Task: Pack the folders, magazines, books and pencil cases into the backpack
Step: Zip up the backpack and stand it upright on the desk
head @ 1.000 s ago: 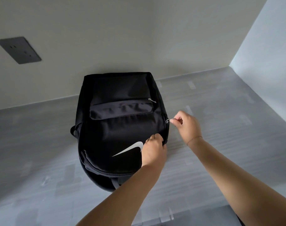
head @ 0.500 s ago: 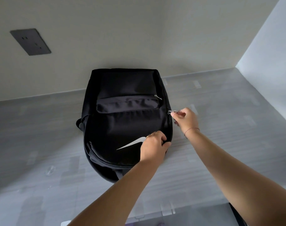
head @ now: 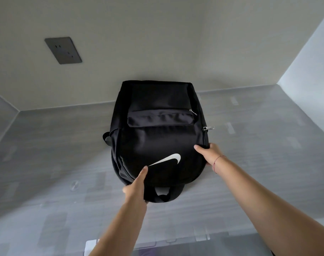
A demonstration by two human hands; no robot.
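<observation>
A black backpack with a white swoosh logo lies flat on the grey table, its top end toward me and its zips closed. My left hand grips the near end beside the carry loop, thumb on top of the fabric. My right hand grips the right edge, thumb on the front panel, fingers hidden under the side. A silver zip pull lies free on the right seam above that hand. No folders, magazines, books or pencil cases are in view.
The grey table runs back to a beige wall and a pale wall on the right. A dark socket plate is set in the back wall. Something white shows at the bottom edge.
My right hand let go of the zip pull and moved down to the bag's right edge. My left hand shifted from the right side to the near end by the loop.
</observation>
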